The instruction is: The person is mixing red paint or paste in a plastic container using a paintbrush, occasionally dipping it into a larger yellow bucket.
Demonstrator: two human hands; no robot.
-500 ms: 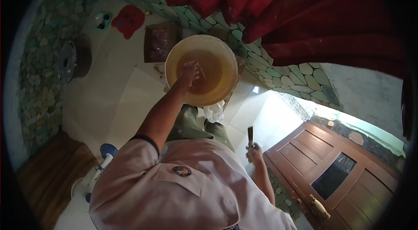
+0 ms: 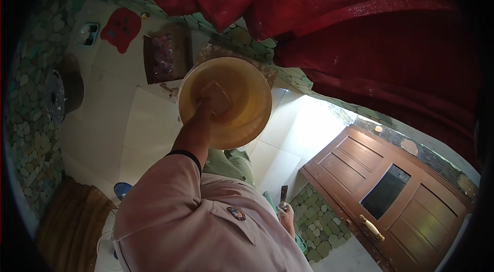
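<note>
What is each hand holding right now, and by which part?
The left hand is down inside the yellow bucket on a flat squarish pad, held at its near edge. The right hand grips a small dark-bladed tool by its lower end.

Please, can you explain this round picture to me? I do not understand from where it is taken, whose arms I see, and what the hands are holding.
A wide-angle camera worn on a person's head looks down, so straight edges bend. The left hand reaches into a yellow bucket and holds a flat brownish block; exactly what it is cannot be told. The right hand, low beside the body, grips a small tool. Below lie a pale tiled floor and a wooden door. Red cloth hangs above.
</note>
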